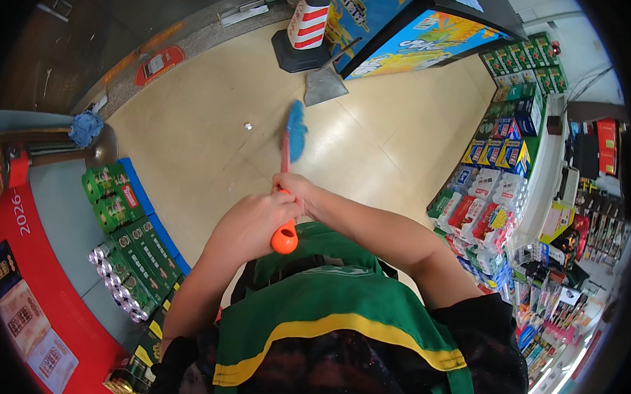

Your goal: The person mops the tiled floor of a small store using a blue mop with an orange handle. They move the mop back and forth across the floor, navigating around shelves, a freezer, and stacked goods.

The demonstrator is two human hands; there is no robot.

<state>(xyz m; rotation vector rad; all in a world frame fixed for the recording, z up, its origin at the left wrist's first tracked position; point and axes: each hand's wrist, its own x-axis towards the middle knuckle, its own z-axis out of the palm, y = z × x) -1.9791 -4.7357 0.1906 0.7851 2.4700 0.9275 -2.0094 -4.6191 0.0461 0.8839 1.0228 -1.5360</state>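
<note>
Both my hands grip the orange and red handle of a broom with blue bristles (297,133), held in front of my green apron. My left hand (256,220) is around the upper handle, just above its orange end with a hanging hole. Farther down the handle, my right hand (295,189) is closed, partly overlapped by the left. The bristles are over the tiled floor (196,128). A small crumpled white scrap (248,125) lies on the tiles left of the broom. Beyond the bristles, a grey metal dustpan (325,86) rests on the floor, its handle leaning towards a blue printed display case.
A red-and-white striped post (309,28) on a black base stands beside the display case (425,41). Green drink packs (109,195) and cartons line the left side. Stacked packs (474,211) and shelves run along the right. A door threshold (161,58) crosses the upper left.
</note>
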